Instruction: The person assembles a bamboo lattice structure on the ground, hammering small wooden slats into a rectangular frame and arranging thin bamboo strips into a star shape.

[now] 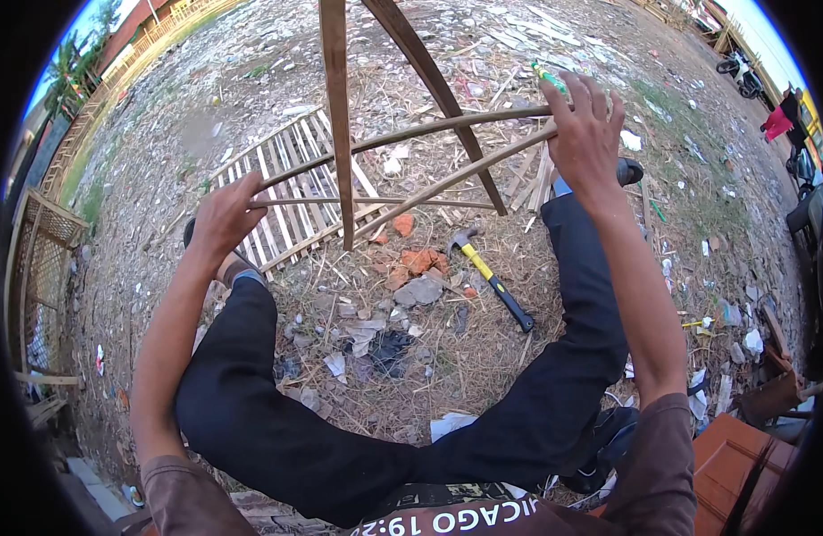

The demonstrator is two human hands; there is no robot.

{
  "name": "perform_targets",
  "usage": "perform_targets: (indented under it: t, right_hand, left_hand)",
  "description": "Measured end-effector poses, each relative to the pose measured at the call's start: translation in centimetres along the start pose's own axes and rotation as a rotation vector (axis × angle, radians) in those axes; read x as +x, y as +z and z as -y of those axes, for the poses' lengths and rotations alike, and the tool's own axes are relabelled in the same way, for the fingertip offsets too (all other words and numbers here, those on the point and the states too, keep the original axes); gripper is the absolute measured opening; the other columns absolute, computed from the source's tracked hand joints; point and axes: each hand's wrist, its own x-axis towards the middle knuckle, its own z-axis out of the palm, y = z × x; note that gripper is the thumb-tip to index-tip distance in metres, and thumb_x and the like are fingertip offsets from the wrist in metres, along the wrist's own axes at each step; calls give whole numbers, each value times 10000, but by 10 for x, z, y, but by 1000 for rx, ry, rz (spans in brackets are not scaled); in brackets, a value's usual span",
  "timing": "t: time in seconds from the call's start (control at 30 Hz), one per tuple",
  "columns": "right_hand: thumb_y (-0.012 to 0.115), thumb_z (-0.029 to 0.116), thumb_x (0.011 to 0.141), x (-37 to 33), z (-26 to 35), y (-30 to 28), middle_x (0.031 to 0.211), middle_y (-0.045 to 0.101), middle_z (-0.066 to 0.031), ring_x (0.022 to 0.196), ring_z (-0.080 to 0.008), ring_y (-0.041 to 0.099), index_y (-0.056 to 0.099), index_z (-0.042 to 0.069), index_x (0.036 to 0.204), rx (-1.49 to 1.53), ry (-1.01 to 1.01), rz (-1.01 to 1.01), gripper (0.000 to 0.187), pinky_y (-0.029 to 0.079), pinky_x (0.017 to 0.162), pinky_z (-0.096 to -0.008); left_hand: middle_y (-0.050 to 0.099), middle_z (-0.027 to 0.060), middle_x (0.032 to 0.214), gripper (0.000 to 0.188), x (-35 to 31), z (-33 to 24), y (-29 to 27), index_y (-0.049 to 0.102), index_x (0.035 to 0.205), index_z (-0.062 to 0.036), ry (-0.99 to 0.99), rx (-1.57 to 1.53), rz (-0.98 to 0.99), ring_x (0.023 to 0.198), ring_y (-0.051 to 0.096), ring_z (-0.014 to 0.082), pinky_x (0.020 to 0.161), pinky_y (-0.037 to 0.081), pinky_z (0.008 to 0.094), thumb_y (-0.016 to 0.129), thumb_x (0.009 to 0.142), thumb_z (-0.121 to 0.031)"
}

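Note:
A light frame of brown wooden strips is held up in front of me. Two of its strips rise toward the top edge of the view, and thinner ones run crosswise between my hands. My left hand is closed round the left ends of the cross strips. At the right, my right hand grips the corner where two strips meet, its fingers bent over the top. Below the frame a claw hammer with a yellow and black handle lies on the ground between my legs.
A slatted wooden panel lies beyond the frame. Orange brick pieces and a grey stone rest near the hammer. Straw and litter cover the ground. A lattice panel stands at far left; a reddish-brown wooden panel lies at lower right.

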Motion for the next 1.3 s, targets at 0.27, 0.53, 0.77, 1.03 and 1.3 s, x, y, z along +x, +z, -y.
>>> perform_targets:
  t: [0.27, 0.53, 0.77, 1.03, 1.3]
  right_hand:
    - [737, 168, 794, 10, 18, -20, 1398, 506, -70, 1325, -273, 451, 468, 236, 1419, 253, 110, -64, 684, 319, 1099, -465]
    - [684, 81, 795, -100, 29, 26, 1142, 617, -160, 1116, -334, 576, 625, 18, 1112, 856, 153, 516, 328, 418, 997, -404]
    - [707, 112, 801, -138, 38, 1, 1087, 641, -134, 1037, -269, 615, 629, 18, 1140, 973, 98, 836, 360, 461, 929, -354]
    - [730, 179, 811, -79, 10, -24, 1119, 662, -104, 1033, -246, 624, 626, 58, 1192, 1008, 39, 985, 413, 486, 920, -372]
    - [721, 139, 835, 36, -4, -69, 1051, 638, -124, 946, -245, 623, 568, 54, 1259, 888, -88, 916, 459, 508, 846, -375]
  left_hand:
    - [643, 203, 812, 362, -84, 73, -140, 555, 1063, -34, -374, 240, -204, 772, 637, 411, 659, 479, 469, 733, 777, -165]
    - [669, 214, 871, 429, -350, 86, -164, 599, 1055, -20, -995, 216, -5, 854, 651, 384, 759, 499, 447, 715, 722, -264]
    - [659, 133, 786, 349, -534, -13, -63, 646, 1002, 7, -1572, -395, -77, 676, 612, 215, 636, 486, 377, 705, 719, -189]
    - [592, 20, 697, 207, -620, -99, -30, 629, 935, -16, -1778, -580, -323, 580, 544, 115, 541, 441, 314, 675, 758, -114]
    - [574, 28, 664, 168, -640, -168, 7, 613, 908, -19, -1926, -533, -354, 498, 524, 132, 446, 428, 316, 666, 769, -97]
